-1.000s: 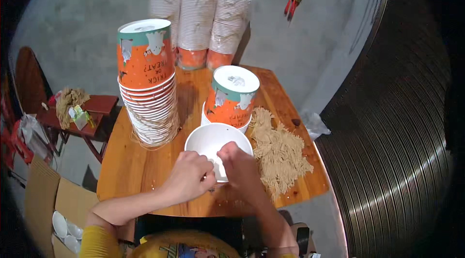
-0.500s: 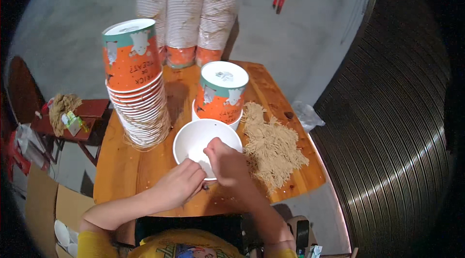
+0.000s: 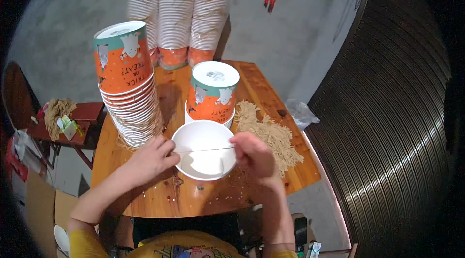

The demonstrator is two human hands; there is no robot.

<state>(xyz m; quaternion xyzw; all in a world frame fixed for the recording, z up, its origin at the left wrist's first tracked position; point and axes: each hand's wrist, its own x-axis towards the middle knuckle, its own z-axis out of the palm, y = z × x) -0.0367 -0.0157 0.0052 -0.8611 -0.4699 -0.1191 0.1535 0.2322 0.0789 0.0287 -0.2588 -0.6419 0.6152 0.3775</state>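
A white-lined paper bucket (image 3: 206, 171) faces mouth up near the middle of the table. Across its opening runs a thin tan string (image 3: 206, 150), pulled nearly straight between my two hands. At the bucket's left rim my left hand (image 3: 152, 160) pinches one end, fingers closed. My right hand (image 3: 254, 155) grips the other end at the right rim. Just behind stands an upturned orange and green paper bucket (image 3: 213, 100) with ghost drawings. A pile of tan strings (image 3: 273, 141) lies right of the buckets, partly hidden by my right hand.
To the left rises a tall nested stack of upturned buckets (image 3: 131, 108), with strings around its rims. Three plastic-wrapped bucket stacks (image 3: 177, 20) stand at the table's back. A red bench (image 3: 89, 112) holds another tan bundle; an open cardboard box (image 3: 41, 204) sits at lower left.
My hands have moved apart from inside the bucket to its left and right rims, drawing the string across the mouth. The whole view has shifted slightly.
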